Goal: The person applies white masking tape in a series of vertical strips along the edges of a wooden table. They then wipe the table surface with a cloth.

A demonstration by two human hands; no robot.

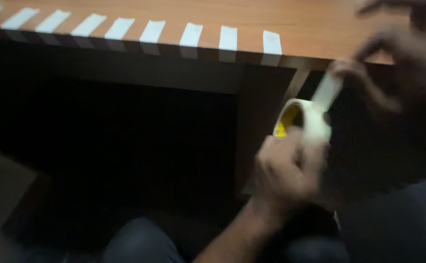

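Left hand (288, 170) is down low near the lap, fingers wrapped tight around a roll of off-white masking tape with a yellowish core (300, 122), held just below the table edge. Right hand (398, 53) is up by the top right, blurry, but thumb and fingertips look pinched on the loose end of the tape strip (327, 90), which runs taut from the roll up to it. Further back, the orange-brown wooden table (320, 24) has a row of short white tape pieces (149, 31) stuck along its front edge, hanging over a bit. Looks to me like they're mid-pull on another strip; next bit needs a clean tear, then pressing it down beside the rightmost piece (271, 44).
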